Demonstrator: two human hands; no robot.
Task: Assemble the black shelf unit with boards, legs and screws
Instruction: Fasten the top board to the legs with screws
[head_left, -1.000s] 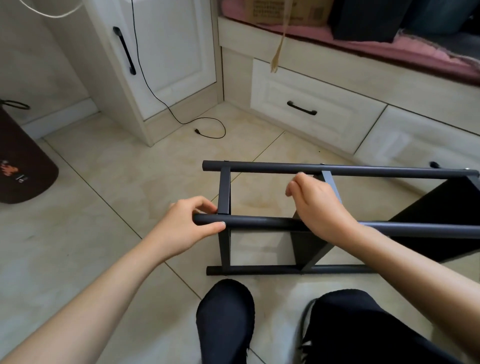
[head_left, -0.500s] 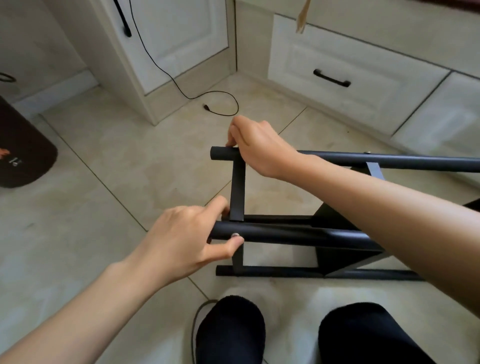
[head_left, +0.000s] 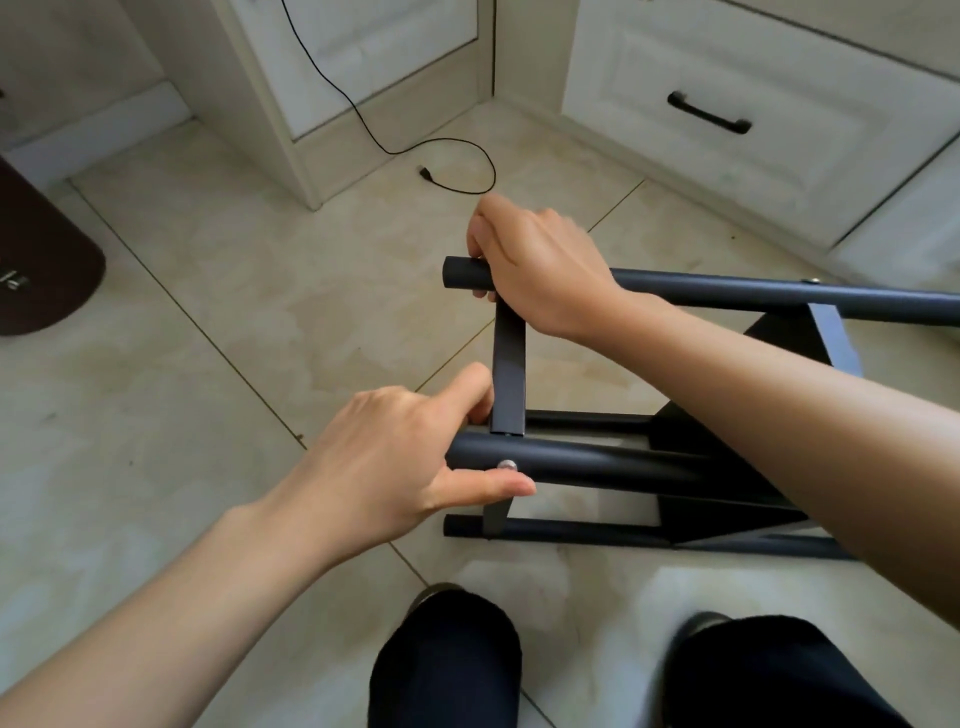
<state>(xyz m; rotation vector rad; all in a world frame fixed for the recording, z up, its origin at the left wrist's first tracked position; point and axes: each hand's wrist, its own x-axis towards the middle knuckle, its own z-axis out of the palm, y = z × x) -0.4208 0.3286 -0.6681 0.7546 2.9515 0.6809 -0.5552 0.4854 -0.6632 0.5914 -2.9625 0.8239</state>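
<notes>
The black shelf frame (head_left: 587, 467) lies on its side on the tiled floor in front of me. My left hand (head_left: 384, 462) grips the end of the near upper tube, thumb lying just under a silver screw head (head_left: 506, 465). My right hand (head_left: 540, 265) grips the end of the far upper tube (head_left: 779, 293), fingers curled over it. A flat black crossbar (head_left: 509, 379) joins the two tubes between my hands. A black board (head_left: 727, 514) shows inside the frame, partly hidden by my right forearm.
White cabinets with a black drawer handle (head_left: 709, 113) stand behind the frame. A black cable (head_left: 441, 161) trails on the floor by the cabinet corner. A dark brown mat (head_left: 41, 260) lies at the left edge. My knees (head_left: 447, 665) are below the frame.
My right hand moved from the near tube to the end of the far tube and now grips it. My left hand stayed on the near tube's end. The view tilted down and closer.
</notes>
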